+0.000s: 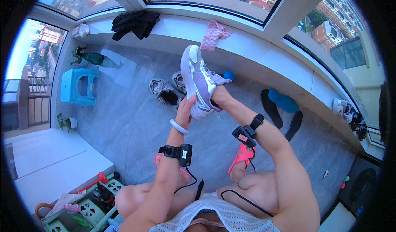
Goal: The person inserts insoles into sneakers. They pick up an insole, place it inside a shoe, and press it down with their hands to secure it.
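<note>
A lavender and white sneaker (201, 83) is held up in front of me, its toe pointing away and its sole turned to the left. My left hand (185, 108) grips it at the heel end of the sole. My right hand (221, 96) reaches in through the shoe's opening, so its fingers are hidden. Beyond the left hand, a pair of grey sneakers (165, 92) stands on the floor, partly covered by the raised shoe. Dark insoles (272, 109) and a blue insole (283, 100) lie on the floor to the right.
On the window ledge (247, 49) are a pink-and-white cloth (214, 35), black gloves (136, 23) and another sneaker (343, 109). A blue ball (229, 75) rests below it. At left stand a blue stool (79, 86), a potted plant (69, 122) and a green rack (92, 208).
</note>
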`<action>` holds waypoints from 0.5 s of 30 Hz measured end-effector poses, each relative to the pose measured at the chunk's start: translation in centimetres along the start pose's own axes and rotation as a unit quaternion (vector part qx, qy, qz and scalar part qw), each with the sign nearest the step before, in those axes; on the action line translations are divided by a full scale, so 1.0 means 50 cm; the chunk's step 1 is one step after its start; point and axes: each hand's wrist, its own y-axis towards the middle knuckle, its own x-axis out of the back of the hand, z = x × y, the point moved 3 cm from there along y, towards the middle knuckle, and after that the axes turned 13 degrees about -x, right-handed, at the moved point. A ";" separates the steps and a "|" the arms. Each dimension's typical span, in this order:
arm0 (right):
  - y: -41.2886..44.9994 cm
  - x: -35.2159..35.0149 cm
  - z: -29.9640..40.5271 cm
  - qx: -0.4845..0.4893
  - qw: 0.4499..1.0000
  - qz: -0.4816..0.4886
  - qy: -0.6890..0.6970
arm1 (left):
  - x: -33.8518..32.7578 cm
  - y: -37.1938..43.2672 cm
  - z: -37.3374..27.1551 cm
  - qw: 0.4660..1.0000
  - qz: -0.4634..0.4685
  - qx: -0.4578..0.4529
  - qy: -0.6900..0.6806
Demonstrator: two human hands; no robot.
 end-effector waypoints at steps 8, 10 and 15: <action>-0.005 0.004 -0.036 -0.139 0.956 0.082 0.245 | 0.004 -0.013 -0.003 0.999 0.035 -0.013 0.032; -0.013 0.010 -0.028 -0.100 0.980 0.055 0.162 | -0.002 -0.008 0.009 0.999 0.028 0.015 0.016; -0.017 -0.009 0.003 0.028 0.980 -0.028 -0.194 | -0.003 -0.006 0.023 0.998 -0.033 0.010 -0.055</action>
